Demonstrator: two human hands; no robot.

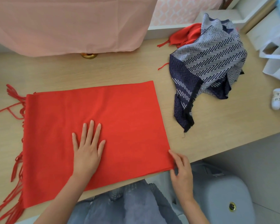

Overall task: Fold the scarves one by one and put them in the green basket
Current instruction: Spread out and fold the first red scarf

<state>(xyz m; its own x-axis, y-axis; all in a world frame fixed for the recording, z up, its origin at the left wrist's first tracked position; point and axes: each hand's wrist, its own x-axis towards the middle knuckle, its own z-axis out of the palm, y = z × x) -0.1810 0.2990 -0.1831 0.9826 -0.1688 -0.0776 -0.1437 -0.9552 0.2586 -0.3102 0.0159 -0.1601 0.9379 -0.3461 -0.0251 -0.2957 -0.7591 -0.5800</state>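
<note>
On the table (120, 70), I am pressing my left hand (87, 149) flat on the red scarf (128, 118); right hand (182, 173) is pinching its near corner.

Handwritten marks, perhaps "D5", on the white controller (279, 98)

matt red cloth scarf (94, 126), pale wood-grain table (103, 68)

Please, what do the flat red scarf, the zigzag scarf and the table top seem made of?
The flat red scarf looks like soft, matte woven cloth, perhaps wool or acrylic: twisted yarn fringe at its left end. The zigzag scarf seems thinner: it crumples in loose folds, with a short frayed black edge. The table top looks like pale wood-grain laminate, smooth, low sheen.
</note>
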